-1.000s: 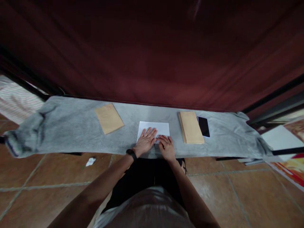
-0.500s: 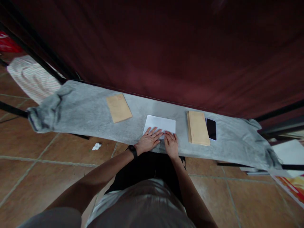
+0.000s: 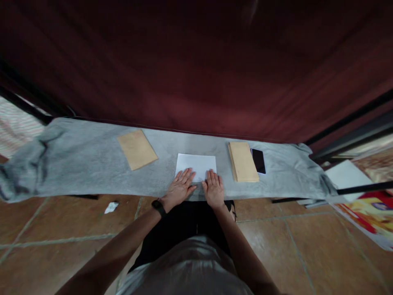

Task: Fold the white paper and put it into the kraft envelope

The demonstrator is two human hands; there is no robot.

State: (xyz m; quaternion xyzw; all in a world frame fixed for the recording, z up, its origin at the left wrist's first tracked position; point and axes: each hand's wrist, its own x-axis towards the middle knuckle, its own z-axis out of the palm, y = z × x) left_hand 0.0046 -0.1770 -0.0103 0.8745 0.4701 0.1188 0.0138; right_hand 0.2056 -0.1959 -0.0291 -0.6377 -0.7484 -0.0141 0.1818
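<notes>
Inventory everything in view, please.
paper: one, white, centre
envelope: one, tan, left
envelope stack: one, tan, right
smartphone: one, black, right
cloth: one, grey, under paper
drape: one, maroon, beyond
scrap: one, white, floor
tiles: several, brown, floor
striped fabric: one, pale, left
panel: one, white, right
printed sheet: one, red-yellow, right
bars: several, black, sides
wristwatch: one, black, left wrist
shirt: one, grey, bottom
trousers: one, black, bottom
left hand: one, on paper
right hand: one, on paper

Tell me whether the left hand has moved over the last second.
Yes. Judged against the single brown envelope, the left hand has shifted left, closer to it, and slightly back toward the person's body.
</notes>
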